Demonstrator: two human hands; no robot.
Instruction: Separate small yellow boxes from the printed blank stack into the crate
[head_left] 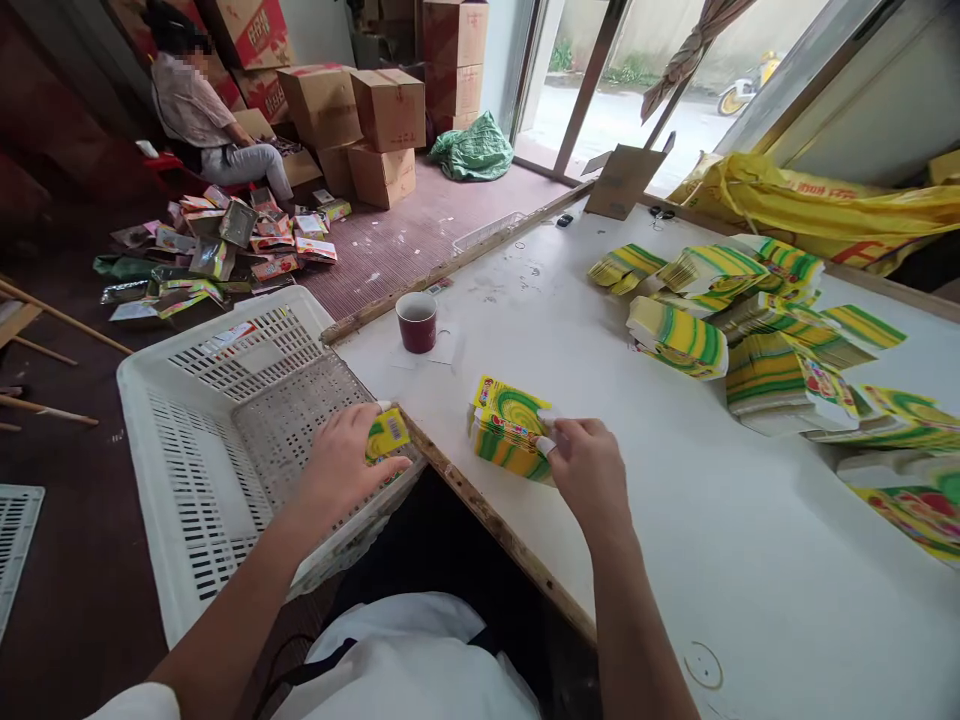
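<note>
Head view: the left hand (341, 460), half curled, grips a yellow carton (388, 434) between thumb and fingers above the white crate (139, 400), seemingly placed there for easy reach; the right hand (589, 460) pinches the end of a carton stack (510, 420), probably to steady it. The white table (660, 560) also bears a mug (417, 325) and more bundles (784, 380); beyond, a person (196, 115) sits near boxes (386, 115)

On the white wood-edged bench (660, 500), a yellow-green cardboard stack (508, 430) sits right of a white rectangular plastic basket (214, 470).
</note>
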